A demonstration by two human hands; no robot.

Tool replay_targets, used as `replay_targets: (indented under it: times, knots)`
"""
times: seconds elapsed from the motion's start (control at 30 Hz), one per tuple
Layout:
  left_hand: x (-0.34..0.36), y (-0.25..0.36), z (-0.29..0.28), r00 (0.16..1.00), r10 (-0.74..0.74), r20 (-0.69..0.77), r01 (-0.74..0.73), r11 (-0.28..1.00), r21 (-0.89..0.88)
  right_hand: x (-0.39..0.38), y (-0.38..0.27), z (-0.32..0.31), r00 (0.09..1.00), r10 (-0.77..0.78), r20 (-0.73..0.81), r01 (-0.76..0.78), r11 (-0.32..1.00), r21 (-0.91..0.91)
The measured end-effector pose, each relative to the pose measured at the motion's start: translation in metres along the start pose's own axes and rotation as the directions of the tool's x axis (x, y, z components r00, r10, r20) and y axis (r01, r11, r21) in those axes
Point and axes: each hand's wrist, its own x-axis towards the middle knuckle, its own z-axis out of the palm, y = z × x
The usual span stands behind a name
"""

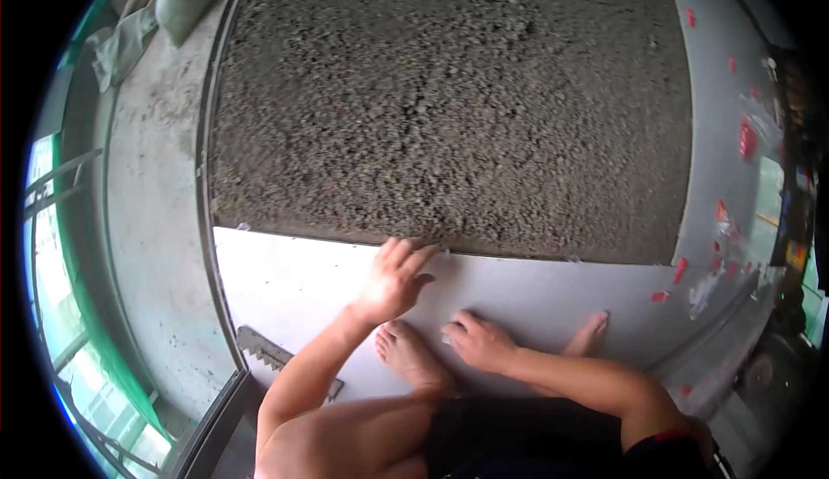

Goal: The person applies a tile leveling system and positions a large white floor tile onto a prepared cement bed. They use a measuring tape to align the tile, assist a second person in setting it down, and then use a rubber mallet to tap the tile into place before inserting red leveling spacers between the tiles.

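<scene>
My left hand [393,282] reaches to the far edge of a pale floor tile [285,276], its fingers stretched out and thumb apart. The fingertips are at the border with a bed of grey, crumbly mortar [449,125]. Beside them, a small clear plastic clip [444,252] sticks out at that edge. My right hand [484,343] is low over the tile, between my bare feet. Its fingers are curled together, with a small translucent piece, apparently a similar clip [446,339], at their tips.
A notched trowel [263,346] lies to the left of my left forearm. More clips [574,259] line the tile edge. Along the right, tiles [725,91] carry red plastic pieces [747,136]. A concrete ledge [160,185] with sacks [186,0] and green netting [95,315] runs along the left.
</scene>
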Motion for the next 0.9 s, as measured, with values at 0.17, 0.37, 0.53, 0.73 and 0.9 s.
replay_targets:
  times: [0.17,0.37,0.53,0.73,0.9]
  knots:
    - [0.002,-0.007,0.02,0.993,0.114,-0.018,-0.112,0.988,0.11,0.001,0.004,0.007,0.995,-0.042,-0.086,0.041,0.999,-0.016]
    - [0.012,-0.011,0.024,0.991,0.134,0.008,-0.134,0.986,0.104,0.006,0.003,-0.004,0.997,-0.016,-0.071,0.017,1.0,0.021]
    - [0.014,-0.018,0.021,0.986,0.168,0.005,-0.167,0.977,0.135,0.007,0.006,-0.002,0.996,-0.057,-0.065,0.06,0.997,0.049]
    - [0.017,-0.02,0.006,0.989,0.137,0.058,-0.145,0.975,0.17,0.007,0.008,0.0,0.991,-0.066,-0.115,0.072,0.996,0.044]
    - [0.018,-0.016,0.006,0.992,0.123,0.027,-0.126,0.983,0.132,0.006,0.01,0.0,0.992,-0.082,-0.091,0.081,0.997,-0.014]
